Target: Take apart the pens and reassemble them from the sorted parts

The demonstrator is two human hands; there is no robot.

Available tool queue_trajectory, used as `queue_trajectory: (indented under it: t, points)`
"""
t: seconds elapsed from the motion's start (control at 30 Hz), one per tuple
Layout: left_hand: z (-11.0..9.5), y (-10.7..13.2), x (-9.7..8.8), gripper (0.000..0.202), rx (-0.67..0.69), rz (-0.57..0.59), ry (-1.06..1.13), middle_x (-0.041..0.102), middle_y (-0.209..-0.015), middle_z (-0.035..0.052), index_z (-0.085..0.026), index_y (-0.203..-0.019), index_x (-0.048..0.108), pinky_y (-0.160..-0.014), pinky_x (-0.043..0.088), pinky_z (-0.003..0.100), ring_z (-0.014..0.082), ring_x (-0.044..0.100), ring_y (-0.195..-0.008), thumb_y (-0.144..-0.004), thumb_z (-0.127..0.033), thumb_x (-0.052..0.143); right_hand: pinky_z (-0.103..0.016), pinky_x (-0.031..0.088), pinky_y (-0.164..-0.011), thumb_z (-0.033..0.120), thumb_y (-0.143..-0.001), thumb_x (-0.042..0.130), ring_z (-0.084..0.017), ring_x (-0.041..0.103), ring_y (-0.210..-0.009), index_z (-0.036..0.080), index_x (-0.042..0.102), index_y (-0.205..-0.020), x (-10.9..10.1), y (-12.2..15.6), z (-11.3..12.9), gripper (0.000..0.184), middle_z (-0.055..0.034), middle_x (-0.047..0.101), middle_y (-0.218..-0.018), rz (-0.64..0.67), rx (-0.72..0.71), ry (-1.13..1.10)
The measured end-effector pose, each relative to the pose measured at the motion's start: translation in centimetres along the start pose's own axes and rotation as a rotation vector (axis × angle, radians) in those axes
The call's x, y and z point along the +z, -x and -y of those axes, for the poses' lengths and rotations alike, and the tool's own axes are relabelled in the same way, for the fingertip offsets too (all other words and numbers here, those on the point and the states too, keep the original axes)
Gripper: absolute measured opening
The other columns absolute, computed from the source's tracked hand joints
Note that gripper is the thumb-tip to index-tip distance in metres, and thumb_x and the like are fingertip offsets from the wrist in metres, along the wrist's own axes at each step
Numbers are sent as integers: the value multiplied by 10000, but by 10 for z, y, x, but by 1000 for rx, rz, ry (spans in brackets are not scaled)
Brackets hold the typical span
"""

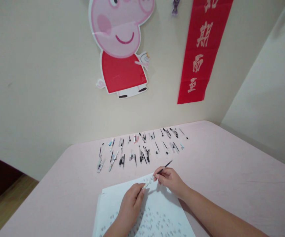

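Observation:
Over a stack of white paper with scattered dark marks on it, both my hands are raised close together. My left hand pinches a small pale, whitish piece between thumb and fingers; it looks like a pen part, but its exact kind is too small to tell. In my right hand is a thin black pen refill, gripped between thumb and fingers and tilted up to the right. Its lower end is close to the pale piece; I cannot tell if they touch.
Beyond the paper, several pens and pen parts lie in two rough rows on the pink table. The wall behind carries a cartoon pig cutout and a red banner. A small blue piece lies at the right of the rows.

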State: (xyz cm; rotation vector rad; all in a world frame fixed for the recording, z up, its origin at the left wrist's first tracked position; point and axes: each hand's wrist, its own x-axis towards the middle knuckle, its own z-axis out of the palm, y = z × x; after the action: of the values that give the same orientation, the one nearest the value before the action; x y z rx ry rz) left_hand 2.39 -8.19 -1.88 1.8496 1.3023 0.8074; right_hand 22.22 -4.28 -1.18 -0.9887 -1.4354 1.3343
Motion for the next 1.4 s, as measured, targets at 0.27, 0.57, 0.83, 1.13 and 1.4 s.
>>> queue_trajectory:
  t: [0.27, 0.57, 0.83, 1.13, 1.4]
  points:
    - [-1, 2, 0, 317, 52, 28, -40, 657, -889, 52, -230, -1032, 662, -771, 447, 304, 200, 592, -853, -931, -380, 401, -290, 465, -676, 432, -766, 637, -176, 598, -729, 157, 728, -754, 3, -1, -5, 290, -62, 675, -791, 163, -52, 95]
    - [1, 1, 0, 328, 55, -61, 9, 678, -934, 75, -204, -1036, 668, -814, 471, 320, 210, 616, -893, -918, -391, 426, -261, 447, -616, 325, -794, 610, -150, 574, -685, 157, 719, -953, -11, -6, -16, 256, -66, 673, -834, 66, -122, 321]
    - [2, 0, 0, 320, 58, -120, 31, 701, -972, 88, -200, -967, 693, -828, 492, 335, 231, 632, -922, -900, -404, 455, -341, 472, -778, 204, -814, 454, -207, 587, -875, 169, 693, -958, -86, -30, -33, 281, -89, 653, -930, -500, -303, 745]
    - [2, 2, 1, 313, 58, -123, 25, 697, -960, 84, -203, -974, 686, -835, 488, 334, 225, 632, -916, -902, -400, 454, -438, 388, -986, 239, -824, 457, -280, 503, -1103, 127, 673, -1109, -143, -45, -64, 375, -159, 603, -1166, -723, -95, 1245]
    - [-2, 1, -1, 334, 43, -120, 17, 696, -952, 97, -188, -971, 689, -828, 491, 340, 232, 634, -911, -898, -413, 453, -423, 375, -1003, 181, -809, 475, -288, 455, -1158, 164, 704, -1075, -150, -50, -62, 351, -139, 592, -1209, -754, -24, 1342]
